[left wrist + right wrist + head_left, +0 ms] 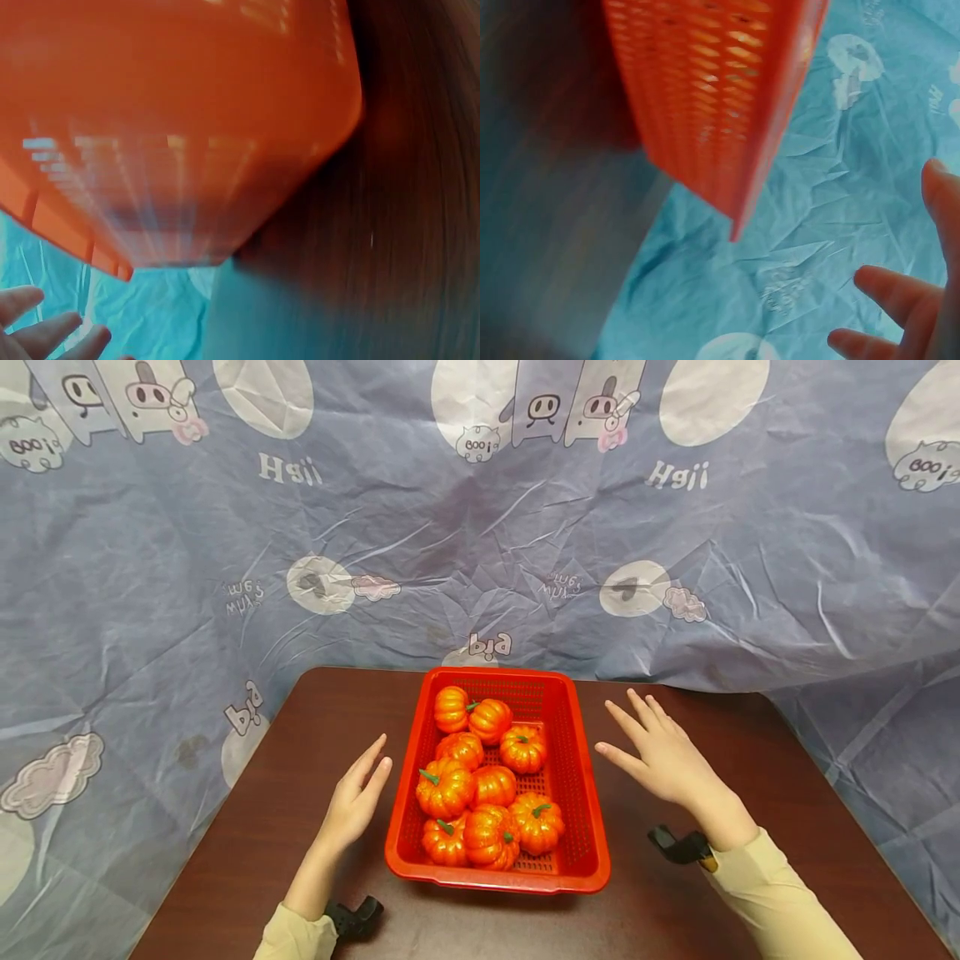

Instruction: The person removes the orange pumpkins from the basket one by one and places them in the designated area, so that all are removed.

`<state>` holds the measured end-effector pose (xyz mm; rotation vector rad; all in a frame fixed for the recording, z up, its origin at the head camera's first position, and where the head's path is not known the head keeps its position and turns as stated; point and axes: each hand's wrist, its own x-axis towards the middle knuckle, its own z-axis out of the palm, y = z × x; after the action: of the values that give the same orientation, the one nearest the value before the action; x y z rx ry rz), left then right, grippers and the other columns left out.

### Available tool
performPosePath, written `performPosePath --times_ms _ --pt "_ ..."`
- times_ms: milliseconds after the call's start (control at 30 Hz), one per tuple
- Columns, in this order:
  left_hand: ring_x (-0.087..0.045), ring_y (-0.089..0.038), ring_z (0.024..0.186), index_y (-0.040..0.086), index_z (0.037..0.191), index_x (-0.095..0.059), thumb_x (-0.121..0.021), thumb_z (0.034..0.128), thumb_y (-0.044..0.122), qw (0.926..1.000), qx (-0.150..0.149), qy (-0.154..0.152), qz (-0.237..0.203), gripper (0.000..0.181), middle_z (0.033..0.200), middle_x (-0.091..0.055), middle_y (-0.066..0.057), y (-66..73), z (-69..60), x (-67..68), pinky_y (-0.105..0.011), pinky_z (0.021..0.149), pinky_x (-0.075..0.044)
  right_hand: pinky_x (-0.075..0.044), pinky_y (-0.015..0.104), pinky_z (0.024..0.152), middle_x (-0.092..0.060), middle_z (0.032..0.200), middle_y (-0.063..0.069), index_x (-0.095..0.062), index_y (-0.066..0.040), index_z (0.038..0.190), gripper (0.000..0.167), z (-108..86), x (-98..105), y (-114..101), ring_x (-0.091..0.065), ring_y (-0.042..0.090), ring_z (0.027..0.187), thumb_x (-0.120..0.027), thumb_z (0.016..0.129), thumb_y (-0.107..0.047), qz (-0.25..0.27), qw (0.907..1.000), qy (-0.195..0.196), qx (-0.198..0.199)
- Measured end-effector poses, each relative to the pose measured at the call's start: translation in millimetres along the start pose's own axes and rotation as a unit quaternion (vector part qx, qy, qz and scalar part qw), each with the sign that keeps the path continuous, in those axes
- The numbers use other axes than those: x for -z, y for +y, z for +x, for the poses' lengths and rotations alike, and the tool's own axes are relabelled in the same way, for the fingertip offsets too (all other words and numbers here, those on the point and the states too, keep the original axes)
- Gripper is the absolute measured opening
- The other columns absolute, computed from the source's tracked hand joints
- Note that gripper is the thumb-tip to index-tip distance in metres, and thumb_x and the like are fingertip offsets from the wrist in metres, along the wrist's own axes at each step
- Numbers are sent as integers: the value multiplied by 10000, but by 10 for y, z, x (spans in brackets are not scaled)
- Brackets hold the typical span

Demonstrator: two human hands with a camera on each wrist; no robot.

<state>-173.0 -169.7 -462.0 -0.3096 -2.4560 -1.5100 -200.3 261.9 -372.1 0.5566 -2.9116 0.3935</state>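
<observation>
While one basket (498,881) holds nine visible pumpkins (492,837), two hands (352,803) (667,760) outstretched, empty, either side

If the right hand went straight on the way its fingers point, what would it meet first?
The right hand would probably meet the wrinkled printed cloth behind the table, passing right of the red plastic basket; depth is unclear.

Possibly a makeshift booth: cartoon-print cloth (450,543), table (322,727).

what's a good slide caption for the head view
Open left hand and right hand flank a red basket of orange pumpkins on a brown table.
</observation>
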Motion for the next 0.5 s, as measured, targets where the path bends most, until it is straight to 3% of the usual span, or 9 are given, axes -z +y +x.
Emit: performPosePath --times_ms 100,267,500 --pt "-435 -280 1265 120 1429 -408 -459 1001 273 9972 143 -111 -722 458 1428 -421 -109 29 -5 -57 -484 1014 -361 -211 624 1031 -249 1489 231 -411 -104 1426 690 77 58 -76 -196 463 1345 -506 907 -549 124 9997 130 166" --pt "-452 -339 1223 59 1423 -394 -421 1015 191 9844 379 -365 -1681 430 1409 -418 -192 56 -9 -146 -448 955 -433 -266 561 1038 -332 1458 206 -496 -71 1361 655 195 118 -216 -290 396 1327 -535 899 -533 319 9986 217 365" --pt "-391 -287 1290 67 1426 -393 -449 1005 223 9784 616 -411 -1929 453 1431 -398 -158 35 -20 -251 -339 1028 -362 -306 517 1035 -422 1409 161 -528 -68 1335 627 365 128 -398 -360 327 1300 -560 893 -512 664 9971 76 370"
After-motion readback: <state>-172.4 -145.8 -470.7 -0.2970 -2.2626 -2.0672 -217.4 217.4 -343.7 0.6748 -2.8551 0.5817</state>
